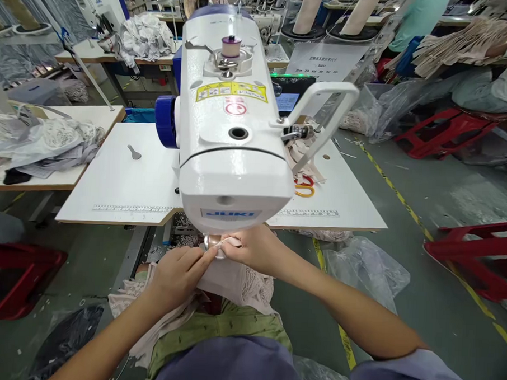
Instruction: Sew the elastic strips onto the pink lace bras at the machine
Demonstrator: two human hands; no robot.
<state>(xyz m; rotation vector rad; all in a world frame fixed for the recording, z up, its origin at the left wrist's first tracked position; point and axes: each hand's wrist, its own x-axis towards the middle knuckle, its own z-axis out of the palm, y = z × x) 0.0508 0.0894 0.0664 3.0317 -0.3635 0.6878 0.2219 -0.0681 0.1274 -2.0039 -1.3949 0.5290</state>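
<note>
A white sewing machine (237, 178) stands in front of me, its head overhanging the front edge of the white table. Under that head my left hand (180, 273) pinches the edge of a pale garment (222, 284) between thumb and forefinger. My right hand (251, 247) is closed on the same cloth from the other side, with a small whitish piece showing at its fingertips. Both hands meet at a shiny metal part (211, 241) below the machine head. The needle is hidden. Loose pale lace cloth (255, 288) drapes down over my lap.
Orange-handled scissors (304, 190) and pale cloth scraps lie right of the machine on the table (340, 208). A small metal tool (133, 152) lies on the left. White garments (49, 142) fill a neighbouring table. Red stools (481, 256) and plastic bags (367, 268) are on the floor.
</note>
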